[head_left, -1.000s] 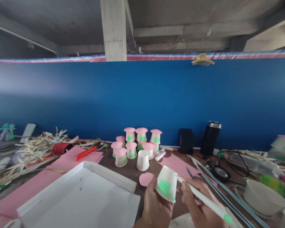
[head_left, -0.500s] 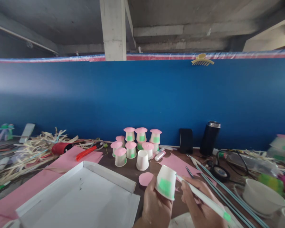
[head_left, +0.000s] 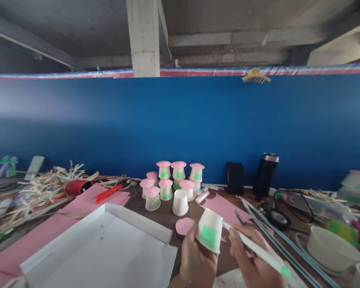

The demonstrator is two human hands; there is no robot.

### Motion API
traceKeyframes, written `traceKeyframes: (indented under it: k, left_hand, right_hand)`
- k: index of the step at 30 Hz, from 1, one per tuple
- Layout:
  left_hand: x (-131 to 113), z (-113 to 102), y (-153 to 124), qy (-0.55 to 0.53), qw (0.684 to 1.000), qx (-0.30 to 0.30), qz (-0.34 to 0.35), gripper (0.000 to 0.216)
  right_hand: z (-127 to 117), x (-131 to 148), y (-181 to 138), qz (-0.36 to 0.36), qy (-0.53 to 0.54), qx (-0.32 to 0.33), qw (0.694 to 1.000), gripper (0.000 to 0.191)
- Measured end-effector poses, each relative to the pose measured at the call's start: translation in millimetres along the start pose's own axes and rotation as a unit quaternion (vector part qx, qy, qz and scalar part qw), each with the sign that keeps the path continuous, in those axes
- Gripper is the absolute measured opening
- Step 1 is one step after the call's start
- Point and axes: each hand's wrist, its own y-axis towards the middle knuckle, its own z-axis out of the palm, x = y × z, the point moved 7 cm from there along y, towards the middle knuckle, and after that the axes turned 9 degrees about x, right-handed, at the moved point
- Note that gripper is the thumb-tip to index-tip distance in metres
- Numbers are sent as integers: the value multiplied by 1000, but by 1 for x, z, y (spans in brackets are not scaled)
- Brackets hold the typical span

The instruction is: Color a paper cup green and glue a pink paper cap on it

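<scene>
A white paper cup (head_left: 210, 226), upside down and tilted, is held in my left hand (head_left: 197, 259). Its side carries a green coloured patch. My right hand (head_left: 253, 254) grips a white marker with a green end (head_left: 262, 251), its tip close to or touching the cup's right side. Just left of the cup lies a pink paper disc (head_left: 185, 226). Beyond it stands a plain upside-down white cup (head_left: 180, 203). Several more cups with pink paper tops and green patches (head_left: 165, 190) are grouped behind, some stacked.
An open white box (head_left: 138, 224) and pink paper sheets (head_left: 48, 230) lie at left, beside a red cutter (head_left: 108, 193) and a strip pile (head_left: 58, 188). To the right are a black flask (head_left: 265, 175), a phone (head_left: 235, 178), blue-grey strips (head_left: 283, 240) and a white bowl (head_left: 333, 248).
Almost nothing differs. Both hands, the cup and the marker stay in nearly the same place.
</scene>
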Motion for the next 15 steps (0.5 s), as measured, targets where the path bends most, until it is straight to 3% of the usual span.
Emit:
traceKeyframes:
  k: [15]
  left_hand:
    - [-2, -2, 0, -9, 1000, -9, 17, 20]
  right_hand:
    - [1, -2, 1, 8, 0, 4, 1000, 19]
